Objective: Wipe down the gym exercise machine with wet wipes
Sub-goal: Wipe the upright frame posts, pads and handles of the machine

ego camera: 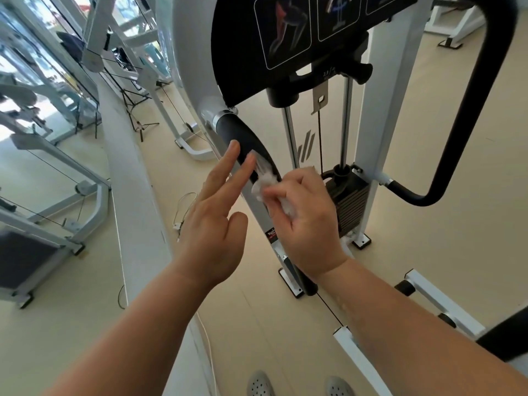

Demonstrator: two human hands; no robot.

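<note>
While the crumpled white wet wipe (263, 186) lies against the black padded handle (240, 135) of the exercise machine (380, 110), your right hand (305, 221) grips it with curled fingers. Your left hand (213, 227) is open, with two straight fingers touching the same handle. Just behind stands the weight stack (351, 201).

One wide-angle view, worn on the person's head, faces forward and steeply down — the wearer's grey shoes (258, 384) show at the bottom edge. It stands close to the exercise machine (380, 95): its black placard (243, 52) is cut off by the top edge, its handle grip (237, 132) sits near the middle within arm's reach, and both forearms (137, 338) enter from below. Straight lines bow near the borders.
</note>
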